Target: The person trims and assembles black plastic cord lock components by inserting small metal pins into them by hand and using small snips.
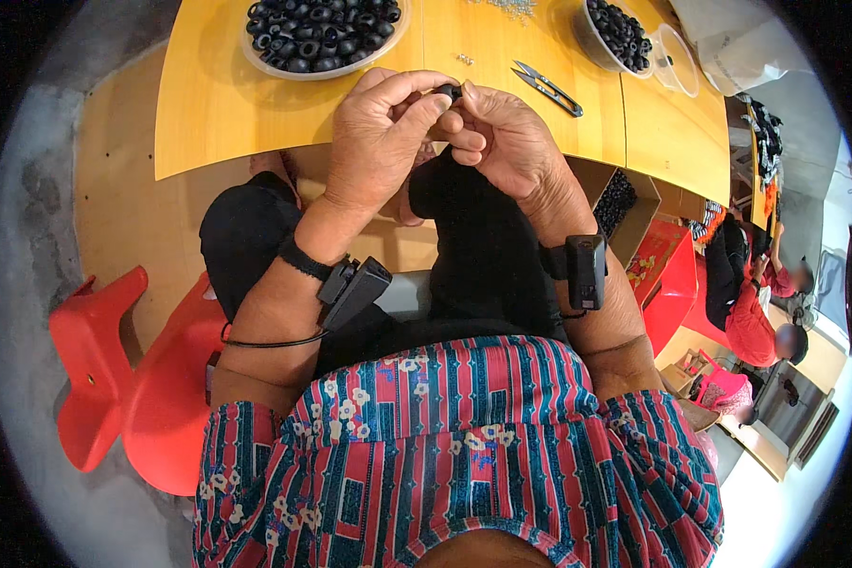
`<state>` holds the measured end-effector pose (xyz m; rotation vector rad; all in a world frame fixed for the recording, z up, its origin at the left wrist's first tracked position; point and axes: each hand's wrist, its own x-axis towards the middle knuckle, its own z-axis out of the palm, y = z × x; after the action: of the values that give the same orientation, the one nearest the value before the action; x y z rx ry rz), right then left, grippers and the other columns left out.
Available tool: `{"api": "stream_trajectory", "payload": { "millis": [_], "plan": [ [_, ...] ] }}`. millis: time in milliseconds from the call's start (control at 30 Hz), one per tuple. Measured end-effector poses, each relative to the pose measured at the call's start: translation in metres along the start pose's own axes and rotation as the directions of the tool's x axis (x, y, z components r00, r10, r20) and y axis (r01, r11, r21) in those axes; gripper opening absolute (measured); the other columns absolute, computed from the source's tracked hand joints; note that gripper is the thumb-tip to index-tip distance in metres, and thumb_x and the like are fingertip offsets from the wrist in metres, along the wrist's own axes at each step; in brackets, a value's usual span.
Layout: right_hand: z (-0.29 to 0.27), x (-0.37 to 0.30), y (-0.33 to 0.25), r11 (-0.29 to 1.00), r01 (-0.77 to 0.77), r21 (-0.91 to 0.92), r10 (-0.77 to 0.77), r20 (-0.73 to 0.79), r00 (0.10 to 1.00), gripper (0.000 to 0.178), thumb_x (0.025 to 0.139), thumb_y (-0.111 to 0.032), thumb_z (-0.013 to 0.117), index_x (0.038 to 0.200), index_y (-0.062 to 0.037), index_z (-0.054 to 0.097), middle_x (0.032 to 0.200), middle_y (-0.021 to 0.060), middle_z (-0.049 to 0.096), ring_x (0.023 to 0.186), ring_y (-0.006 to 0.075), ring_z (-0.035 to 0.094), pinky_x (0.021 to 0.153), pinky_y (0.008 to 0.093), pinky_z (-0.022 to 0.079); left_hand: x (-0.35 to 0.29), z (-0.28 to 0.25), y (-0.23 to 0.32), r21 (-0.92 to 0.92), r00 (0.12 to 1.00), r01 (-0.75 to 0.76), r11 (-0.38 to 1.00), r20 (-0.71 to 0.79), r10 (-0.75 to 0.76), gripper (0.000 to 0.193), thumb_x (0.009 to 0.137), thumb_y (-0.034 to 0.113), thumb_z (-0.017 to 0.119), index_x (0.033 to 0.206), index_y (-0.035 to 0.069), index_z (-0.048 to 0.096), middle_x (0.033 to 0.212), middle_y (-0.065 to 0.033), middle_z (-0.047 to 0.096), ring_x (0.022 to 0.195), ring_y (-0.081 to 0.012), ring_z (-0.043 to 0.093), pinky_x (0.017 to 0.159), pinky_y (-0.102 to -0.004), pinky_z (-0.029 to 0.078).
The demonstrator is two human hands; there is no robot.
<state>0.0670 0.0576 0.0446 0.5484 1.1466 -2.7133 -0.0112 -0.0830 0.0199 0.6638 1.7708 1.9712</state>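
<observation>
Above the table's near edge, my left hand point(374, 137) pinches a small black rounded piece point(451, 93) between thumb and forefinger. My right hand point(511, 137) meets it from the other side, thumb and fingers pressed together at the piece's right end. Whatever the right fingertips grip is too small to make out. Behind my left hand stands a clear bowl point(248, 57) full of black rounded pieces point(317, 33), some showing a hole. Beyond my right hand, thread snips point(549, 88) with dark handles lie on the table, near a few tiny shiny bits point(465, 60).
The yellow wooden table point(208, 118) also holds a second tub of black pieces point(620, 38), a clear container point(675, 62) and a pile of small silvery parts point(513, 8). Under it sits an open box point(620, 204) of black pieces. Red chairs point(95, 369) stand left; people point(762, 312) sit far right.
</observation>
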Motion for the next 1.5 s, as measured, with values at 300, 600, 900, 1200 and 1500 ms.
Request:
{"api": "stream_trajectory", "payload": {
  "millis": [300,600,900,1200,1500],
  "plan": [
    [0.012,-0.003,-0.002,0.579,0.152,-0.801,-0.302,-0.038,0.953,0.020,0.091,-0.016,0.050,0.099,0.0011,0.057,0.077,0.0087,0.060,0.063,0.0153,0.056,0.058,0.0287,0.047,0.001,0.003,-0.006,-0.210,1.000,0.013,0.978,0.012,-0.010,0.033,0.088,0.019,0.059,0.115,0.000,0.057,0.094,-0.0061,0.060,0.074,-0.0079,0.057,0.061,-0.0220,0.050],
    [0.005,0.002,0.010,0.017,0.381,-0.924,-0.529,0.315,0.788,0.025,0.090,-0.023,0.052,0.106,-0.0046,0.050,0.090,0.0177,0.060,0.083,0.0378,0.060,0.071,0.0386,0.050,0.004,0.001,-0.008,-0.124,0.952,-0.076,0.989,0.286,0.109,0.045,0.091,0.027,0.055,0.124,-0.002,0.046,0.103,-0.0102,0.060,0.088,-0.0125,0.057,0.077,-0.0251,0.047],
    [0.009,0.009,0.014,0.017,0.418,-0.908,-0.600,0.325,0.731,0.020,0.088,-0.020,0.053,0.099,-0.0041,0.051,0.084,0.0178,0.057,0.078,0.0379,0.059,0.068,0.0393,0.049,0.004,0.003,-0.007,-0.147,0.965,-0.082,0.986,0.235,0.115,0.037,0.093,0.025,0.051,0.119,-0.001,0.048,0.097,-0.0092,0.061,0.085,-0.0123,0.056,0.077,-0.0254,0.047],
    [0.010,0.030,0.007,0.035,0.480,-0.877,-0.680,0.331,0.654,0.019,0.086,-0.015,0.055,0.101,-0.0021,0.053,0.082,0.0165,0.058,0.075,0.0318,0.062,0.066,0.0355,0.049,0.011,0.005,-0.006,-0.199,0.981,-0.071,0.978,0.162,0.104,0.033,0.095,0.020,0.046,0.121,-0.001,0.048,0.109,-0.0092,0.058,0.100,-0.0154,0.055,0.088,-0.0268,0.044],
    [-0.019,-0.003,-0.019,0.810,0.488,-0.326,-0.561,-0.186,0.807,0.028,0.093,-0.023,0.047,0.104,0.0020,0.055,0.069,0.0041,0.050,0.050,0.0080,0.036,0.048,0.0231,0.034,-0.002,0.000,-0.006,0.117,0.987,-0.156,0.981,-0.010,0.158,0.016,0.083,-0.001,0.053,0.098,0.000,0.059,0.098,-0.0091,0.060,0.092,-0.0172,0.060,0.078,-0.0280,0.049]
  ]
}}
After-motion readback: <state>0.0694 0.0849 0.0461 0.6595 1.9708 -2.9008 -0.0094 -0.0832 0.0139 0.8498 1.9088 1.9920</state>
